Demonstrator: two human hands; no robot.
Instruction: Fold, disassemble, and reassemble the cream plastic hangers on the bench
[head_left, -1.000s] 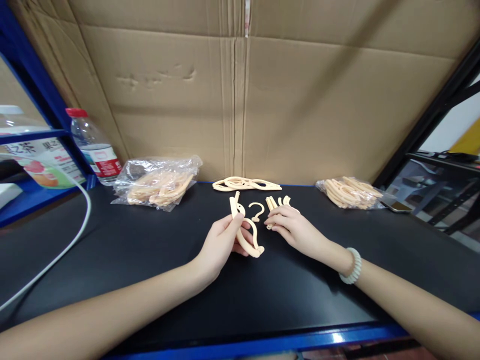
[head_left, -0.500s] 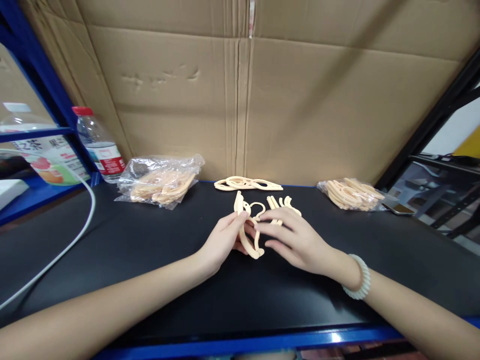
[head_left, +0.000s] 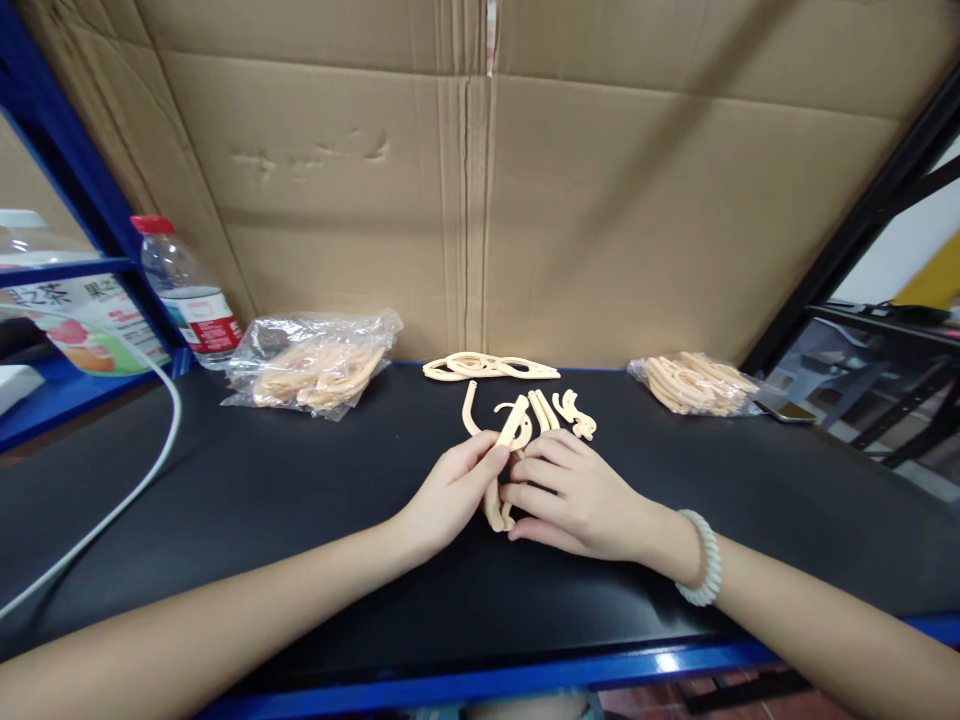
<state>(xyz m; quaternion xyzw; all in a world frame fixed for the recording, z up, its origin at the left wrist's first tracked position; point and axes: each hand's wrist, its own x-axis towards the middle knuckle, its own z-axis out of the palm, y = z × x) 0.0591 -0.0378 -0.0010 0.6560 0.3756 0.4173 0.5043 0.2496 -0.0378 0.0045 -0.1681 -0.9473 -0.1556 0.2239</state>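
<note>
Between fingers (head_left: 489,466): curved, pale cream piece (head_left: 513,421), partly hidden

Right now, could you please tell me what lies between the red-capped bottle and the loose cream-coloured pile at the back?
The head view shows a clear plastic bag of cream-coloured pieces between them.

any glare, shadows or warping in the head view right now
Head view: a bright glint on the blue front edge; head view: a diagonal shadow across the cardboard; head view: the blue post and black post slant, probably wide-angle distortion.
</note>
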